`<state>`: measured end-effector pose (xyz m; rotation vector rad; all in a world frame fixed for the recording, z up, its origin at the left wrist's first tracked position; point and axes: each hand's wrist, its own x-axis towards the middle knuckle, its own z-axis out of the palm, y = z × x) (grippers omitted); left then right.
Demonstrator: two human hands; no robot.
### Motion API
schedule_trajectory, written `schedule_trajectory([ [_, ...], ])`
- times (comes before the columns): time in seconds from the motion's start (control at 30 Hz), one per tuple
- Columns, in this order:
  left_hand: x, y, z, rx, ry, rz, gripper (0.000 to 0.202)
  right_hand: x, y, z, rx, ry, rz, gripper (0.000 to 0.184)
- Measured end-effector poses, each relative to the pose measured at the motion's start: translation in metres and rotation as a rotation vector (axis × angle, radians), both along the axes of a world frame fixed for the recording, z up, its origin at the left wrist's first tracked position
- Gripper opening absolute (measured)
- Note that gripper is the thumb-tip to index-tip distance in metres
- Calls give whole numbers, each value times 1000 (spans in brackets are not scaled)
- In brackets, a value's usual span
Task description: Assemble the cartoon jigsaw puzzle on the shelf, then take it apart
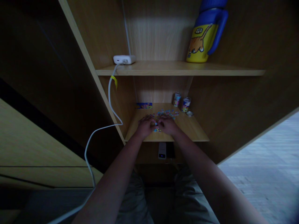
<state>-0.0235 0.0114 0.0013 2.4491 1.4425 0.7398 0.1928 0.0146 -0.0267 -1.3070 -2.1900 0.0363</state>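
Observation:
On the lower shelf board, my left hand (145, 127) and my right hand (167, 125) meet with thumbs and fingers pinched together. Between the fingertips is a small light-coloured jigsaw puzzle piece (156, 123), partly hidden by the fingers; both hands appear to grip it. A small colourful cluster of puzzle pieces (157, 130) lies just below the hands, toward the board's front edge. Behind my right hand spreads a loose heap of puzzle pieces (168, 112) in blue, pink and white. Further back on the left lies a blue picture card (144, 105) with pink and yellow figures.
Two printed cans (177, 100) stand at the back right, with a round metal lid (190, 114) nearby. Above, a shelf (158, 72) holds a blue-yellow bottle (200, 40) and white charger (124, 59). Its cable (109, 96) hangs left. A white device (162, 150) lies below.

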Motion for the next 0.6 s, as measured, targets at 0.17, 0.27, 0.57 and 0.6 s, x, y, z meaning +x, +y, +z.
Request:
schedule_trajectory([
  [0.17,-1,1,-3,9,-20,-23,20,0,1,-1,-11,-2,7,11],
  [0.27,-1,2,-4,22,-46,-33,17,0,0,0,-8,-1,6,11],
  [0.57,-2,3,-4,11,-86,140,12,-5,-5,6,24,-88,-137,15],
  [0.6,-2,3,-3,7,-78,162,12,-5,-5,6,22,-93,-146,16],
])
